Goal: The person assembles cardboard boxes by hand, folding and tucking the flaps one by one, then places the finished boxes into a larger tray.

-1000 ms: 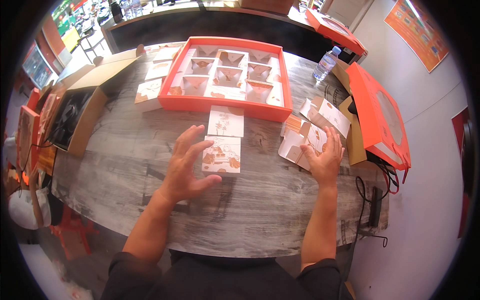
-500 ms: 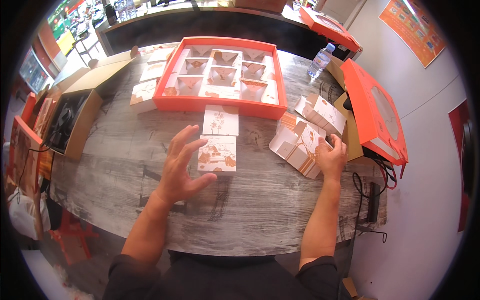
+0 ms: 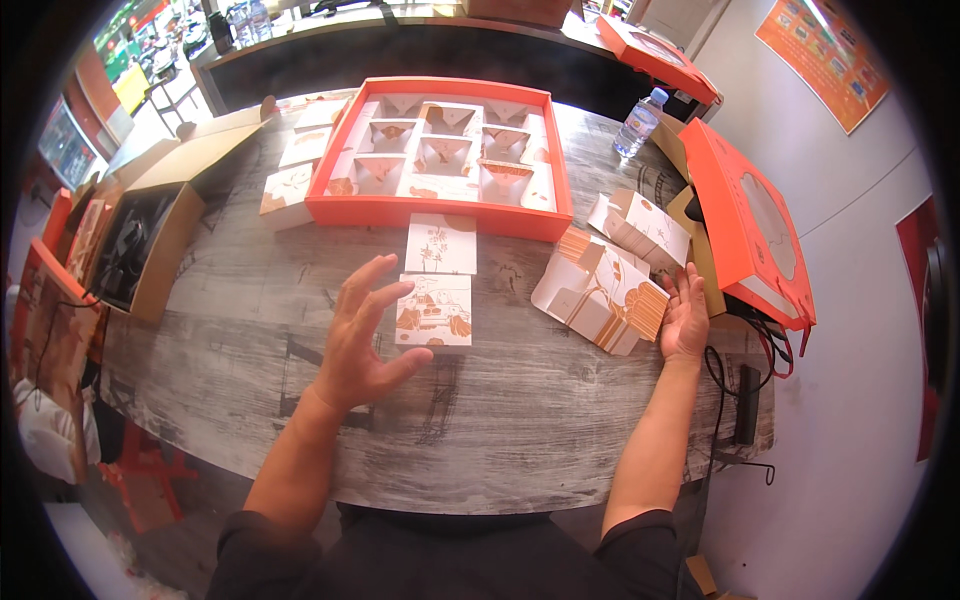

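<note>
My left hand (image 3: 365,340) hovers over the table with fingers and thumb spread, just left of a small white box (image 3: 434,308) printed with an orange-brown drawing. It holds nothing. Behind that box a second small white box (image 3: 441,243) lies against the front of the large orange-red tray box (image 3: 440,212). My right hand (image 3: 684,318) is open beside an open-flapped white box with orange stripes (image 3: 600,292), its fingers at or very near the box's right end; whether they touch I cannot tell. Another open-flapped white box (image 3: 648,230) lies just behind it.
The tray box has several compartments with white folded inserts. More small white boxes (image 3: 287,190) line its left side. A cardboard box (image 3: 165,245) with black contents stands at left. An orange-red lid box (image 3: 745,215), a water bottle (image 3: 640,122) and black cables (image 3: 722,400) are at right.
My right hand has moved right, off the top of the striped box to its right end, and its fingers have opened. My left hand has stayed nearly in place.
</note>
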### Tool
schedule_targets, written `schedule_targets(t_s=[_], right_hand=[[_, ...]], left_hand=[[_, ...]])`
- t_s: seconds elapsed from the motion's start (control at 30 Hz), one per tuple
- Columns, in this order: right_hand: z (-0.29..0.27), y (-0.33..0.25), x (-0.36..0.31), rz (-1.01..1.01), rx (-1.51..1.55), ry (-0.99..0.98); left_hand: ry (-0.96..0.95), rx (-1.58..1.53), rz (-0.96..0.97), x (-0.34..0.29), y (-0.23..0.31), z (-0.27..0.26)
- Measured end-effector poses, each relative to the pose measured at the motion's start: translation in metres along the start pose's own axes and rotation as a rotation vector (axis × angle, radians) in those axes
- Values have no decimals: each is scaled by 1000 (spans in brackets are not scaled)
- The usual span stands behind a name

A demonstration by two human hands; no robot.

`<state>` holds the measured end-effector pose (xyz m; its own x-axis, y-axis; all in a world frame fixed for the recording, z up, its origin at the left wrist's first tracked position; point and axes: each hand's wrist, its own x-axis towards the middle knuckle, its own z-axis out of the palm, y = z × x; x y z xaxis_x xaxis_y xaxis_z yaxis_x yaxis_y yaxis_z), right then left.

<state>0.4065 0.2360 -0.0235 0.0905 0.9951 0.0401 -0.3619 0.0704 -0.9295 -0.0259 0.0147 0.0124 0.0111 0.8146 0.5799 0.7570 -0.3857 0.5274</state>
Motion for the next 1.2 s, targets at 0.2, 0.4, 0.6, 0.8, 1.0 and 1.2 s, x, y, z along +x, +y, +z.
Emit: schedule_targets(t_s=[0.2,0.4,0.6,0.8,1.0,1.2], right_hand=[[-1,0,1,2,31,-17],[1,6,6,-229,-72,155],[49,-1,-12,-614,-252,148],[72,-16,-38,-556,-345,98],[124,-19,-87,-1149,-740,-119],[175,-7,-149,-1136,-669,-662]], left_hand=[[2,-9,-4,0,1,-1],[36,-37,-3,3,3,-2],[61,-44,5,2,4,-3],[111,-76,35,4,9,-3],[74,-716,-189,-6,10,-1],[43,-1339,-313,-3,21,6]])
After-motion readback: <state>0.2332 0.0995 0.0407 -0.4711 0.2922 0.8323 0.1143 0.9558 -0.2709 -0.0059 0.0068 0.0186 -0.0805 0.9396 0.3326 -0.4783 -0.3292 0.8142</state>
